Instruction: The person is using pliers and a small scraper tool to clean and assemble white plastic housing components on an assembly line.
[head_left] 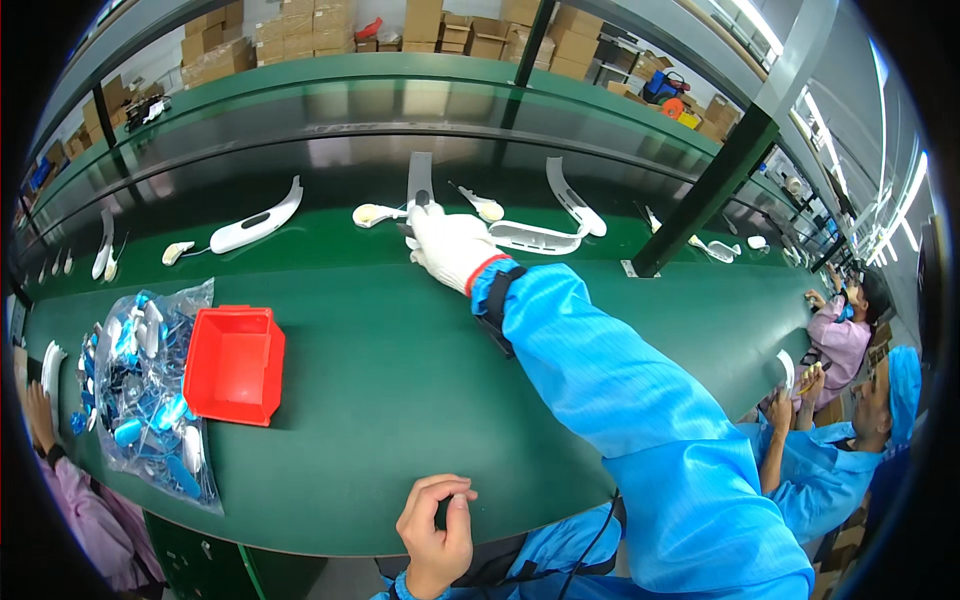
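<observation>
My right hand (450,243), in a white knit glove with a red cuff edge, reaches to the far side of the bench. Its fingers close on the lower end of a white curved plastic shell (420,172); the glove hides the grip itself. Left of that glove is a small white rounded part (375,214) with a yellowish face, and a similar part (489,209) is to its right. A long white ribbed shell (538,238) lies just right of the glove. Near the front edge, my bare left hand (438,535) is curled closed, thumb close to the fingertips, with nothing in it.
On the left stand a red bin (238,365) and a clear bag (150,390) of blue and white parts. More white shells (257,226) line the far strip. A dark green post (705,190) rises at right. Co-workers sit at right (835,455) and left (90,510).
</observation>
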